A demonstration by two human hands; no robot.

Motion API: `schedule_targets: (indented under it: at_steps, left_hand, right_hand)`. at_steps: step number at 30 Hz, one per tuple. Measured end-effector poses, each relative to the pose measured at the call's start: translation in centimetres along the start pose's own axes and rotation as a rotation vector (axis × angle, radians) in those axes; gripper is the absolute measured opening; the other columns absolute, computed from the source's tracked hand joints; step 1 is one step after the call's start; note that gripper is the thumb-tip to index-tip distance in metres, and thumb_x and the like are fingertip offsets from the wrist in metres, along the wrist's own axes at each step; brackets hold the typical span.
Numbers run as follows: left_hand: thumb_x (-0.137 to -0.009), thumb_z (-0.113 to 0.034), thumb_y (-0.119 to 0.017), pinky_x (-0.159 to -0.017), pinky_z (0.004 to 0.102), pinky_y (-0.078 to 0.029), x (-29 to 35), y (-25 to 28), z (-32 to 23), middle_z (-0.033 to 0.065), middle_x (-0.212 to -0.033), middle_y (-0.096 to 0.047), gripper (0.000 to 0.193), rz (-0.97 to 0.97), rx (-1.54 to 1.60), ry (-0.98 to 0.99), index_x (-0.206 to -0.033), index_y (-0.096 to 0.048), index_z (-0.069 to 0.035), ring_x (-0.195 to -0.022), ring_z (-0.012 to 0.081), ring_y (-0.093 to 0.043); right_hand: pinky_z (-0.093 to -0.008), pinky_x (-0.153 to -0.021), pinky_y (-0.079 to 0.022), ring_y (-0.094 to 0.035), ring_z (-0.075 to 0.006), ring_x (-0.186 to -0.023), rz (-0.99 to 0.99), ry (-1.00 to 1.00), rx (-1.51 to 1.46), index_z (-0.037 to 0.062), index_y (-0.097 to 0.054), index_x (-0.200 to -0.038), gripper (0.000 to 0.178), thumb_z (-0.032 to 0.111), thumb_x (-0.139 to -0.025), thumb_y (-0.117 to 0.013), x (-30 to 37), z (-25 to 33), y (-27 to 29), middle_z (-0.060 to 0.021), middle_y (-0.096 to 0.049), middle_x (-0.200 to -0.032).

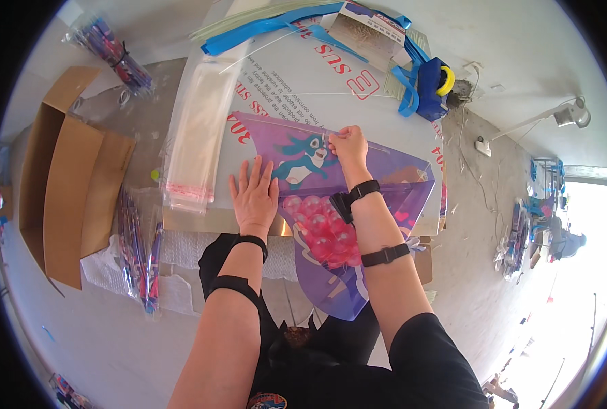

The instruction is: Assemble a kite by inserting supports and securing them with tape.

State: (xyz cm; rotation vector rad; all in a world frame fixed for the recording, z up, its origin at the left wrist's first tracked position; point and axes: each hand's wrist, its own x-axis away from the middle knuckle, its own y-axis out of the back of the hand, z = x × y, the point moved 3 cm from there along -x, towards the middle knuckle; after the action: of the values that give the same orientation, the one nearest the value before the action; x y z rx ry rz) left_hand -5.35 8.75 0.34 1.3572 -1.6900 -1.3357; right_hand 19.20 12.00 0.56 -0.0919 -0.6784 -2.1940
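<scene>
The left hand (pixel 254 192) lay flat with fingers spread wide, pressing down the purple kite (pixel 331 204) just left of the frame's centre. The right hand (pixel 348 146) sat at about one o'clock from the left hand, its fingertips pinched shut on the kite's upper edge beside the blue rabbit print. The kite lay spread on the surface (pixel 303 75), its pink-patterned tail end hanging over the near edge toward the person. At ten o'clock from the left hand lay a stack of clear plastic bags (pixel 198 136). Further off at nine o'clock stood an open cardboard box (pixel 65 184). Toward one o'clock, well apart, rested a blue tape dispenser (pixel 432 85).
</scene>
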Motion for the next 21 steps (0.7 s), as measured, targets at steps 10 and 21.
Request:
schedule_targets:
  at_steps: [10,21]
  left_hand:
    - [-0.094,-0.032,-0.049,-0.113,0.0508,-0.020,0.03,0.22,0.03,-0.0029,-0.143,-0.044,0.038,0.002,0.002,-0.002,-0.130,-0.054,-0.023,-0.136,0.0241,-0.034]
    - [-0.094,-0.033,-0.048,-0.114,0.0506,-0.019,0.01,0.15,0.05,-0.0026,-0.143,-0.044,0.039,0.012,-0.011,0.003,-0.131,-0.054,-0.022,-0.137,0.0243,-0.033]
  right_hand:
    - [-0.0265,-0.052,-0.049,-0.064,-0.0146,-0.055,-0.036,-0.021,0.090,0.0008,-0.053,-0.089,0.025,0.006,-0.072,-0.069,-0.43,-0.05,-0.16,-0.0065,-0.063,-0.066]
    - [-0.0235,-0.051,-0.049,-0.063,-0.0124,-0.058,0.019,-0.008,-0.181,-0.0005,-0.052,-0.093,0.024,0.002,-0.075,-0.068,-0.37,-0.86,-0.22,-0.0064,-0.062,-0.074]
